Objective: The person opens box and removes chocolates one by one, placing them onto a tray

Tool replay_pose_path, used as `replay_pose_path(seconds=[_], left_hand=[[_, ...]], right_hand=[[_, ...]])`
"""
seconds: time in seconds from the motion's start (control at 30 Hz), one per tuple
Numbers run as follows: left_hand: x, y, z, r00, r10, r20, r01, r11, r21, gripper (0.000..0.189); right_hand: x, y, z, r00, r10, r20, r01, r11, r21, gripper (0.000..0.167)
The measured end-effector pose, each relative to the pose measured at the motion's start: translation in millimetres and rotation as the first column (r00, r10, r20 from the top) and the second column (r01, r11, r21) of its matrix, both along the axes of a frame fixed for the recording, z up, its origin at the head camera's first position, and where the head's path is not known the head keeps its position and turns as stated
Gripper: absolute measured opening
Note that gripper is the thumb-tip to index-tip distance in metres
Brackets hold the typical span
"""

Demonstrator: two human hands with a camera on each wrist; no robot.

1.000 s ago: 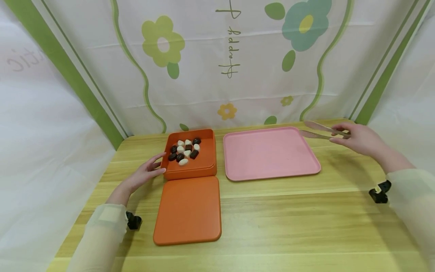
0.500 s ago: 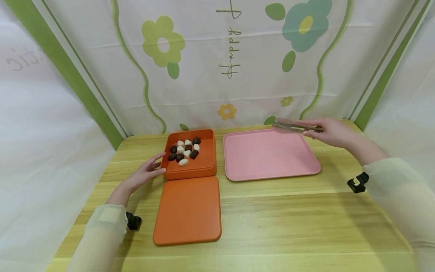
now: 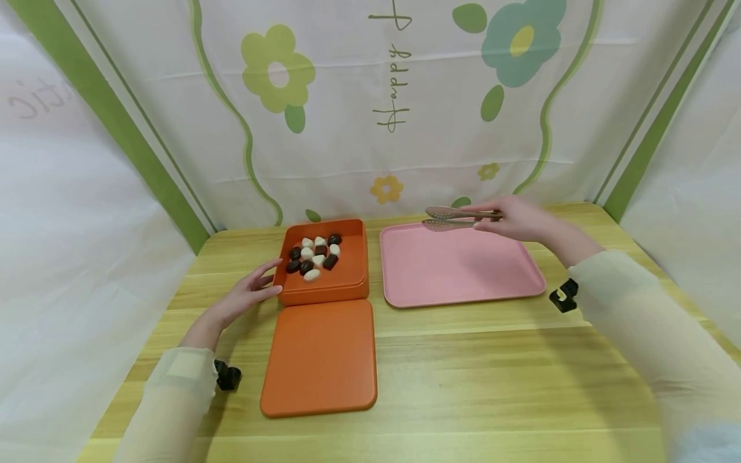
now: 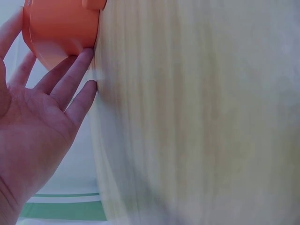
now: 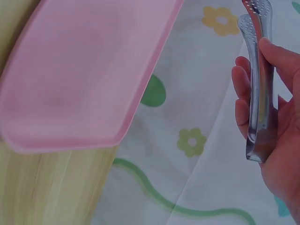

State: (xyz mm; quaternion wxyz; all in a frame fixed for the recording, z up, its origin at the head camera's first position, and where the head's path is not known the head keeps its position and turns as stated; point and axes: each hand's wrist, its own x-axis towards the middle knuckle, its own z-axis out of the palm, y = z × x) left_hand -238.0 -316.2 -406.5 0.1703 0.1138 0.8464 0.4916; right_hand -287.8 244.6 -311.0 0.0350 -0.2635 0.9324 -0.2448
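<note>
My right hand (image 3: 521,218) holds a pair of metal tongs (image 3: 444,211) over the back edge of the pink tray (image 3: 428,276). In the right wrist view, thumb and fingers grip the tongs (image 5: 255,93), whose perforated tips stand slightly apart with nothing between them. On the left, my left hand (image 3: 243,299) touches the left side of the orange square box (image 3: 324,297). Its fingers are spread and nearly straight against the box wall (image 4: 63,28) in the left wrist view. Several dark and white chocolate-like pieces (image 3: 307,268) lie inside the box.
An orange lid (image 3: 321,360) lies flat directly in front of the box. The tray is to the right of the box, with a narrow gap between. A flower-print curtain (image 3: 347,128) hangs behind the wooden table (image 3: 492,379).
My right hand has carried the tongs leftward from beyond the tray's right end to above its back edge. The left hand, box, lid and tray have stayed put.
</note>
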Motion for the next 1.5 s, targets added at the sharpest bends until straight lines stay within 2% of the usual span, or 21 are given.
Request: replay_pose_path(seconds=[0.3, 0.5, 0.67, 1.07, 1.2, 1.37, 1.5], left_hand=[[0.7, 1.4, 1.2, 1.000, 0.007, 0.003, -0.007, 1.000, 0.004, 0.069], [-1.5, 0.4, 0.1, 1.000, 0.007, -0.002, -0.007, 1.000, 0.010, 0.069], [-3.9, 0.4, -0.5, 1.000, 0.000, -0.007, 0.000, 1.000, 0.015, 0.068], [-1.8, -0.2, 0.1, 1.000, 0.000, -0.014, 0.000, 1.000, 0.019, 0.069], [-1.5, 0.1, -0.3, 1.000, 0.006, -0.011, -0.006, 1.000, 0.025, 0.068], [-1.6, 0.4, -0.8, 1.000, 0.009, 0.009, -0.009, 0.998, 0.054, 0.069], [-2.1, 0.4, -0.8, 1.000, 0.006, 0.012, -0.007, 0.998, 0.058, 0.069]], right_hand=[[-14.4, -36, 4.0, 0.992, 0.103, -0.077, -0.103, 0.995, 0.002, 0.039], [-23.5, -58, 8.3, 0.986, 0.160, -0.045, -0.161, 0.987, -0.009, 0.039], [-29.4, -75, 13.4, 0.979, 0.201, -0.027, -0.200, 0.979, 0.037, 0.041], [-37.8, -130, 31.9, 0.925, 0.380, 0.023, -0.380, 0.925, 0.017, 0.039], [-40.5, -146, 32.3, 0.917, 0.398, 0.020, -0.399, 0.915, 0.068, 0.039], [-45.1, -164, 26.6, 0.917, 0.398, -0.032, -0.389, 0.909, 0.152, 0.040], [-45.6, -176, 19.7, 0.920, 0.392, -0.008, -0.384, 0.906, 0.179, 0.041]])
